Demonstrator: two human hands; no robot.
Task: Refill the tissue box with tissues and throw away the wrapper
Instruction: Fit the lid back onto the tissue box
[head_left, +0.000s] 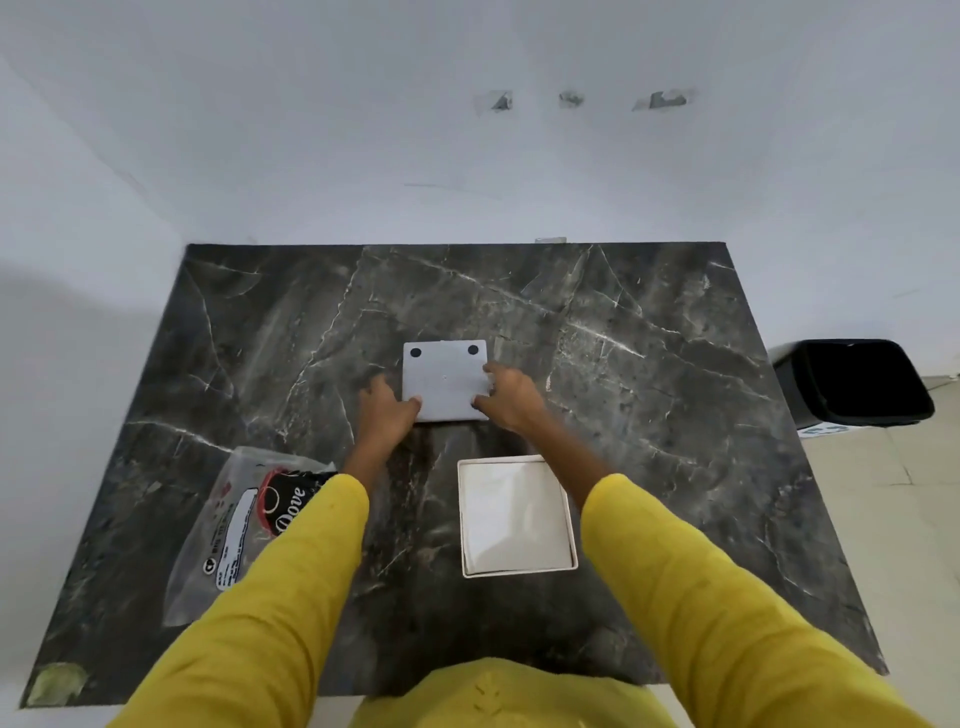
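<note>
lid: my two hands hold a flat white square panel (445, 379) mid-table; looks like the tissue box's base or lid, can't tell which. Two black round dots at its far corners, tiny mark at its centre, near edge touching the table or just off it, can't tell.
left hand: my left hand (387, 405) grips the panel's left near corner, thumb on top, fingers under or along the edge.
right hand: my right hand (511, 397) grips the panel's right edge, fingers curled over the side, thumb on top near the near corner.
tissue box: white square box (517, 515) stands open-side up on the table, just nearer to me than the panel and slightly right, between my forearms. Thin cream rim, a white stack fills the inside, top sheet smooth with faint creases; looks like tissues.
wrapper: clear crumpled plastic wrapper (228, 525) lies flat at the table's left near side, well apart from the box. Black and red printed patch reading "Dove", plus a white label with small text I can't read. My left sleeve covers part of it.
table: dark grey marble-look top (649, 364) with white veins, against a white wall.
bin: black bin (852, 382) with black liner on the floor, off the table's right far side.
sleeves: yellow, both arms.
</note>
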